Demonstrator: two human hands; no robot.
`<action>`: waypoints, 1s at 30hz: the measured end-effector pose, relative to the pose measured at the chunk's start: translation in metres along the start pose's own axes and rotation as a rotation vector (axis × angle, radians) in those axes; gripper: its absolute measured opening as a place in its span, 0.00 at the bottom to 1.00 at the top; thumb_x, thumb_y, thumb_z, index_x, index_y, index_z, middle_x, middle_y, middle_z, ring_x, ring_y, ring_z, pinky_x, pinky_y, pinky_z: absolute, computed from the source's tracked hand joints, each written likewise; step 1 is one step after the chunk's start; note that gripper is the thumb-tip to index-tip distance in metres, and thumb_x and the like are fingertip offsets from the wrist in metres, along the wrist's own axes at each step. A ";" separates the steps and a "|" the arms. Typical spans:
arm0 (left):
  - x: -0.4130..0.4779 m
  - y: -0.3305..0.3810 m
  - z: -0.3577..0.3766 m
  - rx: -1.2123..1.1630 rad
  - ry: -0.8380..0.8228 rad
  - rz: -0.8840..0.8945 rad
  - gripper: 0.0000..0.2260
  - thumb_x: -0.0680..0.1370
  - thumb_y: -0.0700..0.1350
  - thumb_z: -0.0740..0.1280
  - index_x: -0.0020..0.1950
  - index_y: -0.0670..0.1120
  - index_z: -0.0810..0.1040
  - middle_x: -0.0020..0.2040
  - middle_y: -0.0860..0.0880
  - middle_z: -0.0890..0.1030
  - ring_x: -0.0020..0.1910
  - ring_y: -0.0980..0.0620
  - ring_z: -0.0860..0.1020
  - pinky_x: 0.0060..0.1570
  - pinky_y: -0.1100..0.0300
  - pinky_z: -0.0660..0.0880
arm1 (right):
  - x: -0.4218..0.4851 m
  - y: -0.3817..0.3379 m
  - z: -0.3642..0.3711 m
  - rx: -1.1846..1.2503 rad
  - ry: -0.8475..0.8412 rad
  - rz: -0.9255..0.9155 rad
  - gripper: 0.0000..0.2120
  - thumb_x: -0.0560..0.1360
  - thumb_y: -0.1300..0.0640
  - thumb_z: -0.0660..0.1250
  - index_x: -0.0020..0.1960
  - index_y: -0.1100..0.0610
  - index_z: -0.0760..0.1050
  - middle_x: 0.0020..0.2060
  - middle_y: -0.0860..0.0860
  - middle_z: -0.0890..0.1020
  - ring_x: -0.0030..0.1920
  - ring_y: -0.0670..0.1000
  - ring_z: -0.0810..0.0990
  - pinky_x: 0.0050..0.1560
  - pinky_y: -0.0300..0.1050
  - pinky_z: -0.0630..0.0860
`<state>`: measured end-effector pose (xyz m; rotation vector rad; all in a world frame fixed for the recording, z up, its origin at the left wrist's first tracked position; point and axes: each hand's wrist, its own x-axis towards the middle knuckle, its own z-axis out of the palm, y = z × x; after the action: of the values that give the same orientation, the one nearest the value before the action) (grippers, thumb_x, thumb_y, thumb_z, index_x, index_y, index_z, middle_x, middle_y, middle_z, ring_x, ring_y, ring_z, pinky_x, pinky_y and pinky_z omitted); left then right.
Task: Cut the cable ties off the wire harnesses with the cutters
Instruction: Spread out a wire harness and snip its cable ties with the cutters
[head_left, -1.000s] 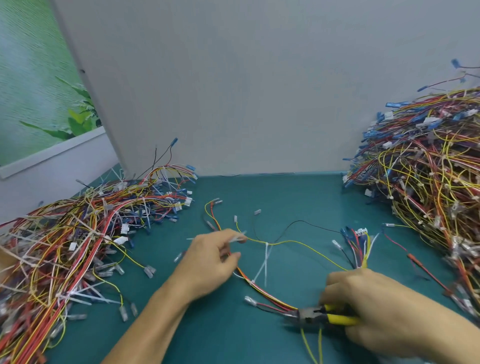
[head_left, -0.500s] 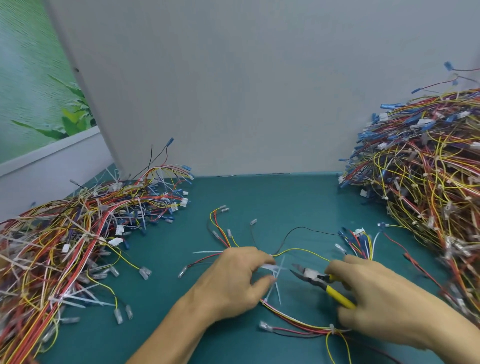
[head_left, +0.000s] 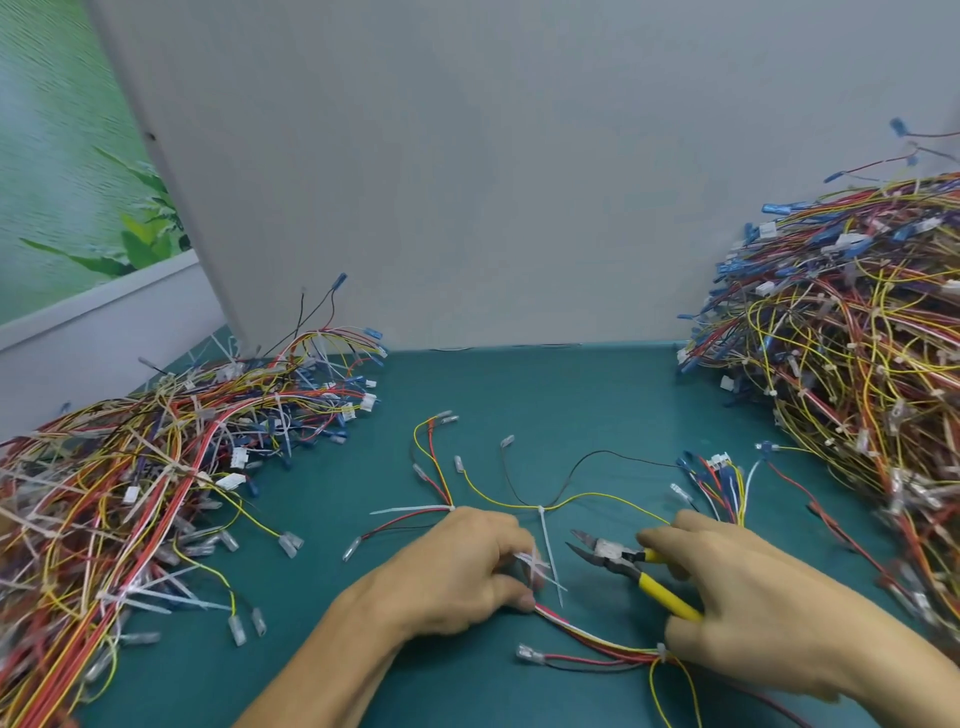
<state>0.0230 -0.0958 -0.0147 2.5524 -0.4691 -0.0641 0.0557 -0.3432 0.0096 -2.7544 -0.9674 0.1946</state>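
One wire harness (head_left: 582, 499) of red, yellow, black and white wires lies spread on the green table between my hands. My left hand (head_left: 462, 566) pinches its wire bundle beside a white cable tie (head_left: 535, 564). My right hand (head_left: 743, 587) grips the yellow-handled cutters (head_left: 618, 558), whose jaws stand apart and point left, a short way from that tie. A second white cable tie (head_left: 549, 551) hangs from the yellow wire between the two hands. A further tie (head_left: 661, 652) binds the wires near my right wrist.
A large heap of harnesses (head_left: 852, 364) rises at the right. A flatter heap of harnesses with white ties (head_left: 156, 467) covers the left. A grey panel (head_left: 467, 182) closes the back of the green table (head_left: 545, 395).
The cutters rose from the tie near the front edge and moved up and left toward my left hand, jaws now apart. My left hand slid down the harness and took hold beside a tie.
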 end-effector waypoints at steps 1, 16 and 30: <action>0.000 0.000 0.001 -0.008 0.024 -0.008 0.04 0.72 0.44 0.74 0.45 0.48 0.82 0.42 0.51 0.80 0.41 0.57 0.76 0.46 0.62 0.73 | 0.001 0.000 0.000 -0.001 0.025 -0.010 0.18 0.67 0.44 0.63 0.55 0.48 0.70 0.46 0.43 0.71 0.49 0.44 0.72 0.50 0.38 0.70; -0.008 -0.009 0.002 -0.338 0.147 -0.060 0.04 0.72 0.45 0.68 0.40 0.56 0.78 0.30 0.50 0.68 0.31 0.54 0.65 0.34 0.60 0.65 | -0.001 -0.026 0.011 -0.181 0.050 -0.045 0.09 0.74 0.44 0.54 0.47 0.49 0.64 0.45 0.46 0.68 0.48 0.51 0.71 0.42 0.46 0.65; -0.007 -0.013 0.002 -0.413 0.094 -0.088 0.04 0.74 0.46 0.69 0.40 0.51 0.78 0.32 0.50 0.70 0.33 0.54 0.66 0.38 0.60 0.66 | -0.001 -0.035 0.007 -0.227 -0.064 -0.026 0.08 0.72 0.45 0.55 0.44 0.49 0.62 0.43 0.46 0.65 0.41 0.51 0.64 0.41 0.47 0.66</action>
<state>0.0199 -0.0841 -0.0233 2.1583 -0.2728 -0.0648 0.0325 -0.3162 0.0112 -2.9545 -1.1049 0.1798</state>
